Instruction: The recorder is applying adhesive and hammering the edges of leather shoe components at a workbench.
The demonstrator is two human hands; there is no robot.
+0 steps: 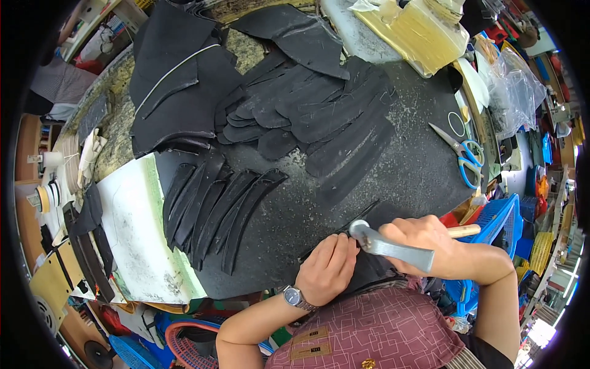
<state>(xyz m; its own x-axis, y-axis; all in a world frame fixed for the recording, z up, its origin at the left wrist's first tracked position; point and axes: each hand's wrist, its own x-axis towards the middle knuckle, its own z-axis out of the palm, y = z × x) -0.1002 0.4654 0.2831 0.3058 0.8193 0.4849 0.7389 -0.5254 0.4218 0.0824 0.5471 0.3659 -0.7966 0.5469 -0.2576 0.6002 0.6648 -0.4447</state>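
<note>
Left hand (329, 267) flat pinning black leather piece (369, 267), right hand (424, 237) gripping hammer (387, 245) above it

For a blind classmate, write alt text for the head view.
The right hand grips a metal hammer above a black leather piece that the left hand presses onto a dark workbench. Curved black strips and blue-handled scissors lie nearby.

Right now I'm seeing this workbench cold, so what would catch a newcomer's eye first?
First, the metal hammer in the right hand at the lower centre, its head beside a black leather piece that the left hand presses flat. Next, the fan of curved black strips left of centre, and blue-handled scissors at the right.
</note>
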